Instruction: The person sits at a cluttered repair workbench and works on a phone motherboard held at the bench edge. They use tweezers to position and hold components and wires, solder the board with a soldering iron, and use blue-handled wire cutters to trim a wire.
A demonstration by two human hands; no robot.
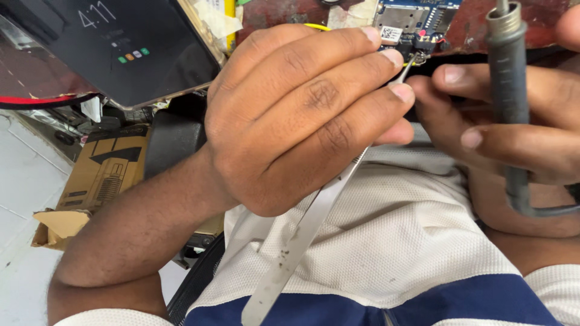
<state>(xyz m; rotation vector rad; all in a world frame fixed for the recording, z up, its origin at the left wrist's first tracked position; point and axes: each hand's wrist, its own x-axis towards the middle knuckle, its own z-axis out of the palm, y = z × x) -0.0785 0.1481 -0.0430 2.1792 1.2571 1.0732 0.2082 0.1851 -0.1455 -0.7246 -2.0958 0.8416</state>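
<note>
Gripping steel tweezers (314, 211), left hand (302, 115) is closed around them; their tip meets a small component on the blue circuit board (411, 21) just beyond the fingertips. Right hand (513, 121), closed on a grey soldering iron handle (507, 78), sits just beside the left. Smartphone (121, 48) lies beyond the left wrist; cardboard box (96, 181) below it.
</note>
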